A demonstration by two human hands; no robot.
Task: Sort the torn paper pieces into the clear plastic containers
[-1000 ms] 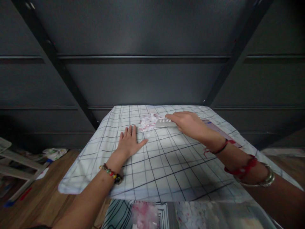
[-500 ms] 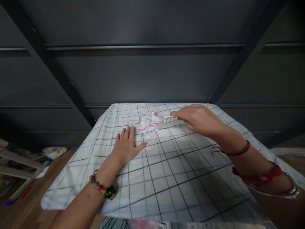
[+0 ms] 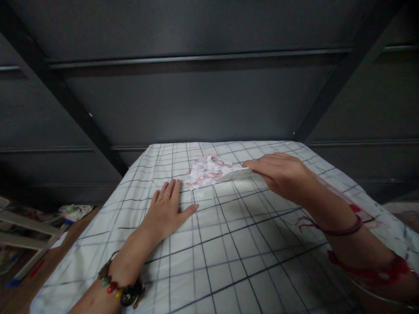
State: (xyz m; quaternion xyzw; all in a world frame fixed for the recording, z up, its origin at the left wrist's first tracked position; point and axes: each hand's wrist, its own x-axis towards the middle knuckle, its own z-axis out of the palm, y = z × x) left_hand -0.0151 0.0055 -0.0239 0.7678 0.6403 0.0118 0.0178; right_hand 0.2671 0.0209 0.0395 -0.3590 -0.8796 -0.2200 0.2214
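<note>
On the white checked cloth [image 3: 229,226], a heap of small torn paper scraps [image 3: 207,171], white with pink marks, lies near the far side. My left hand [image 3: 165,213] rests flat on the cloth just left of the heap, fingers spread and holding nothing. Between the fingers and thumb of my right hand [image 3: 278,176] is a thin white slotted tool [image 3: 235,173], tilted low with its edge against the right side of the scraps. My fingers hide the tool's near end, and its exact kind cannot be made out.
A dark panelled wall [image 3: 183,104] rises behind the cloth-covered surface. To the left, on the wooden floor, stands a pale frame [image 3: 29,229] near a crumpled cloth [image 3: 76,212]. A pinkish flat item [image 3: 343,198] lies partly behind my right forearm.
The slotted tool now leans flatter, and my right hand sits slightly lower and farther right. My left hand stays flat on the cloth. The whole view has shifted a little.
</note>
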